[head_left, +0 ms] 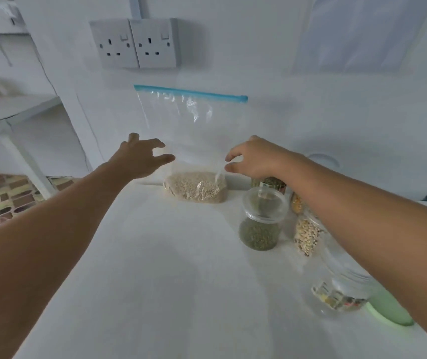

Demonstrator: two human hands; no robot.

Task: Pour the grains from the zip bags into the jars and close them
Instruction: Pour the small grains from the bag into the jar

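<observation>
Zip bag: the zip bag (191, 141) stands upright at the back of the white counter (155, 268), leaning on the wall below the sockets (136, 44). Its blue seal strip (189, 92) runs along the top and looks zipped, so nothing spills while it waits.
Grains: pale grains (195, 186) sit low in the bag, which likely keeps it standing.
Your left hand: your left hand (140, 158) reaches to the bag's left side, fingers spread and loosely bent, thumb near the plastic. It holds nothing; whether a fingertip touches the bag, you cannot tell.
Your right hand: your right hand (255, 158) comes in at the bag's right edge, fingers curved toward it and parted, gripping nothing yet.
Why two hands: the bag is floppy above the grain, so taking both sides should steady it.
Filled jar: a lidded glass jar (261, 221) of green grains stands just right of the bag.
Other jars: more jars (308, 237) sit partly hidden under your right arm; one clear jar (342, 288) nearer you looks empty, a likely target.
</observation>
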